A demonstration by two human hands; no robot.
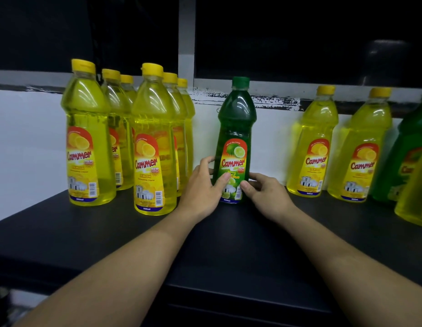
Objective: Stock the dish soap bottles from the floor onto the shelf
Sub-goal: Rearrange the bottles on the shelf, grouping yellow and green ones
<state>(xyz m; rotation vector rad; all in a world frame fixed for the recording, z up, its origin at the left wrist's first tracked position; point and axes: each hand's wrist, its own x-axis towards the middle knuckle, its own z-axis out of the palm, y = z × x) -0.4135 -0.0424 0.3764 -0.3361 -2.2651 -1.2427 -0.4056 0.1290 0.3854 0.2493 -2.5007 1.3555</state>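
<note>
Hands (200,192) (266,197) gripping glossy tapered green bottle (236,123), matte shelf (87,232)

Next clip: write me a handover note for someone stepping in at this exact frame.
Left hand and right hand: both grip the lower part of the green lime dish soap bottle, which stands upright on the black shelf.
Six yellow lemon bottles stand in two rows to its left. Two yellow bottles and a second green bottle stand to its right.
Left to do: release this one. The floor stock is out of view, so the remaining count is unknown.
</note>
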